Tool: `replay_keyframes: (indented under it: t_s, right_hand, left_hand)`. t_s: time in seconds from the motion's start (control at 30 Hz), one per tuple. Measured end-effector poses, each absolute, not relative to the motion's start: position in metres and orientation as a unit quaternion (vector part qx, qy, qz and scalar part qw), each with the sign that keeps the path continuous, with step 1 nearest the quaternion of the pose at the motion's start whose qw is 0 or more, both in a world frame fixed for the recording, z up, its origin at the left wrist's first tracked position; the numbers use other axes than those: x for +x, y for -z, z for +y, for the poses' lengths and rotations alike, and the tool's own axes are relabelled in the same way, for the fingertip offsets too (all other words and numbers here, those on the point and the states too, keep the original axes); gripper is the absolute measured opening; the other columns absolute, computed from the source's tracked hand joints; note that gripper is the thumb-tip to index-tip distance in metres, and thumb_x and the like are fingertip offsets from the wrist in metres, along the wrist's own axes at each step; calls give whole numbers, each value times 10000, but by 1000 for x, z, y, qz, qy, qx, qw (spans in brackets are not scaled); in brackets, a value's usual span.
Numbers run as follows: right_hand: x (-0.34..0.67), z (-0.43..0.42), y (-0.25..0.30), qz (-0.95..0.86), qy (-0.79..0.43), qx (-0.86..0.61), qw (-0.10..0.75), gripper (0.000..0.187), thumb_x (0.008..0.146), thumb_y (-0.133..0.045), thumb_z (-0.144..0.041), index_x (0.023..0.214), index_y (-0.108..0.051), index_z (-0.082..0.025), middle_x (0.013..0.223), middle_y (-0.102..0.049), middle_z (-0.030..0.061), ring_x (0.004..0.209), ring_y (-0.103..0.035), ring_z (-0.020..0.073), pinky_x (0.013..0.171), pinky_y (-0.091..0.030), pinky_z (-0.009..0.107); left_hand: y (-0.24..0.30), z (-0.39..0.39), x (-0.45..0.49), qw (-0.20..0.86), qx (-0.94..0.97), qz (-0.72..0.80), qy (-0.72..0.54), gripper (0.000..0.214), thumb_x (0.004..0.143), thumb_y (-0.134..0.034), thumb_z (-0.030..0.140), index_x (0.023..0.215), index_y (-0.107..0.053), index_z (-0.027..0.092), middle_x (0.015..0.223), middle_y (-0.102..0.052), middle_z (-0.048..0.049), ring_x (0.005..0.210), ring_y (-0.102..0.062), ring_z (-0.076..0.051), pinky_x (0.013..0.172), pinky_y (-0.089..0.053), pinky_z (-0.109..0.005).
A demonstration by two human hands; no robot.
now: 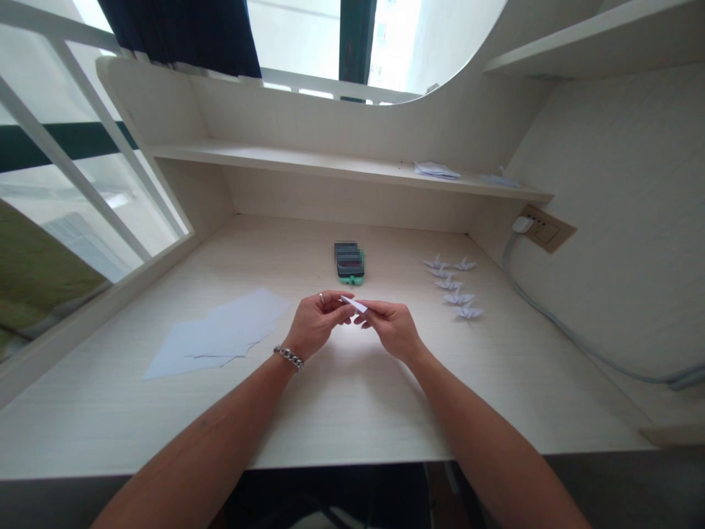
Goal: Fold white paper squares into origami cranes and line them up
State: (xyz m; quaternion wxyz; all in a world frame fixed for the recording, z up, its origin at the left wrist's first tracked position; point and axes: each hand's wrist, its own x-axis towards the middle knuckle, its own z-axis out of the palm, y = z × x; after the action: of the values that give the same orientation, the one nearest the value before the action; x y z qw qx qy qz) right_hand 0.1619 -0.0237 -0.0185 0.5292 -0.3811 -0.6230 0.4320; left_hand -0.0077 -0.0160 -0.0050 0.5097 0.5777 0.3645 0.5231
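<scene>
The left hand (315, 323) and right hand (392, 327) both pinch a small folded paper (355, 304) by its ends, up over the tabletop (341, 411), likely to keep the fold tight. Flat sheets (220, 334) lie at nine o'clock, close by. A phone (349, 262) sits at twelve. Little cranes (454, 286) line up at two o'clock.

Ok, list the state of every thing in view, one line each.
left hand: shut on the small paper.
right hand: shut on the small paper.
small paper: partly folded, held above the desk.
paper sheets: flat, unfolded, overlapping on the desk.
paper cranes: folded, grouped on the desk.
phone: lying flat on the desk.
plug: in the wall socket.
</scene>
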Motion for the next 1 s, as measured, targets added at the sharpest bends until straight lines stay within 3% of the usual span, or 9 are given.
replay_keyframes:
  t_s: [1.0]
  right_hand:
    - [163, -26, 16, -624, -439, -371, 529, 242, 804, -649, -302, 1000, -761, -216, 752, -739, 35, 650, -680, 151, 611, -568, 286]
  left_hand:
    - [2, -17, -11, 498, 604, 358, -510, 350, 680, -797, 333, 961, -717, 141, 692, -694, -33, 586, -614, -125, 574, -520, -255]
